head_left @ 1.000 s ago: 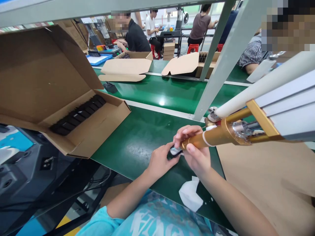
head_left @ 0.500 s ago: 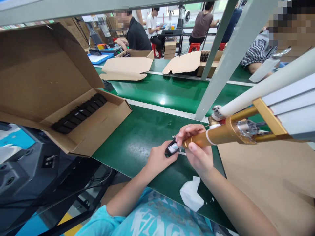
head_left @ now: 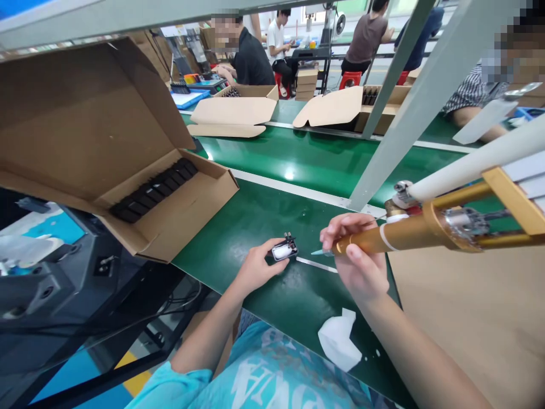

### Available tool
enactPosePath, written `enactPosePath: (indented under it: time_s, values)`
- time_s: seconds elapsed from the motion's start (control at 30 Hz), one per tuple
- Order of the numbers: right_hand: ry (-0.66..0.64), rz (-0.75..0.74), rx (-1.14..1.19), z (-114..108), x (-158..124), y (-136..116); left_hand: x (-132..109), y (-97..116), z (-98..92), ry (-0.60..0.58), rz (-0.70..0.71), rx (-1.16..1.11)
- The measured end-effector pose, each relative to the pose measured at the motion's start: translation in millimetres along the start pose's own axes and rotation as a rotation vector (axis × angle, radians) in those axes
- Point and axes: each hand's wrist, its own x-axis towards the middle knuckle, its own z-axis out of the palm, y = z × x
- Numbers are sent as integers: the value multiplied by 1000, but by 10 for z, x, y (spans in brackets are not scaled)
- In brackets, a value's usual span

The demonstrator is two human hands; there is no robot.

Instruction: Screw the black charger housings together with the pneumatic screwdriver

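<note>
My left hand point(head_left: 258, 267) grips a small black housing point(head_left: 284, 249) by its edges, with the open side up. White material fills its inside, and metal prongs stick out of its far end. My right hand point(head_left: 360, 261) is wrapped round the front of a gold-coloured dispensing gun point(head_left: 366, 241). From the gun's tip a translucent tapered nozzle point(head_left: 322, 252) points left toward the housing, with a gap between the two. A crumpled white tissue point(head_left: 340, 341) lies on the green table point(head_left: 238, 227) below my right hand.
An open cardboard box point(head_left: 204, 204) at the left holds a row of black housings point(head_left: 153, 190). A grey metal post point(head_left: 395, 108) slants up behind the gun. Brown cardboard point(head_left: 464, 307) lies at the right. Beyond the green conveyor point(head_left: 272, 153), co-workers sit near more open boxes.
The housing in my left hand has moved left, away from the nozzle, which was against it before. My right hand and the gun have shifted right in the picture.
</note>
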Motion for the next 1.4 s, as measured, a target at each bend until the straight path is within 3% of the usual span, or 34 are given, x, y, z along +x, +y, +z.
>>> enactPosePath:
  time_s: [0.17, 0.47, 0.67, 0.73, 0.83, 0.93, 1.1, 1.4]
  values:
    - [35, 27, -30, -21, 10, -3, -76, -116, -126, -25, -23, -78]
    - [53, 9, -43, -18, 18, -4, -80, -260, -209, -49, 47, 128]
    - [58, 8, -51, -23, 18, -3, 107, -198, -135, -131, 78, -120]
    - [53, 10, -43, -27, 16, -1, 150, -181, -82, -78, 108, -137]
    - [50, 17, -40, -27, 13, 1, 129, -165, -62, 64, 245, 59]
    - [52, 25, -44, -26, 13, 3, 42, -145, -113, 56, 335, 277]
    - [32, 23, -24, -31, 11, 3, -71, -160, -146, 101, 307, 432]
    - [21, 25, -18, -46, 7, 8, -60, -197, -40, 203, 260, 337]
